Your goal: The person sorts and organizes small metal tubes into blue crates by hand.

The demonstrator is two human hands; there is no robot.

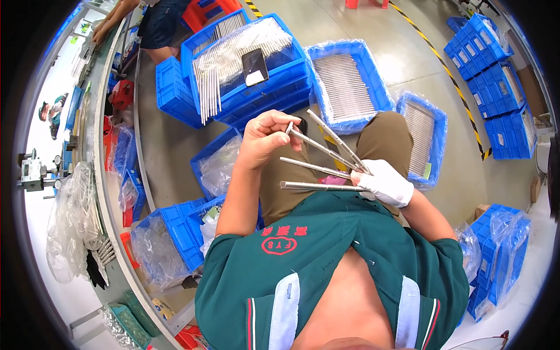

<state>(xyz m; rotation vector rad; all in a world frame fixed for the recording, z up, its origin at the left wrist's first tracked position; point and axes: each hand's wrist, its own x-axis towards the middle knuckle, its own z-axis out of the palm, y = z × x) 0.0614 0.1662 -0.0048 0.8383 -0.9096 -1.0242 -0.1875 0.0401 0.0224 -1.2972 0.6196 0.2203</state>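
Note:
Several slim silver metal rods (pixel 322 186) with ringed grooves fan out over my lap from my right hand (pixel 386 184), which wears a white glove. Its fingers are closed around their near ends, and the fingertips are partly hidden. My left hand (pixel 264 139) is bare. Between thumb and fingers it pinches the far end of one metal rod (pixel 319 147), whose other end stays in the gloved hand. The rods stand apart at their far ends.
Ahead stand stacked blue crates (pixel 262 100) heaped with rods, a black phone (pixel 255 66) on top. Rod-filled crates (pixel 378 81) lie right of them. A long workbench (pixel 100 140) runs along my left; a person (pixel 160 26) is beside it. More crates (pixel 501 137) are stacked far right.

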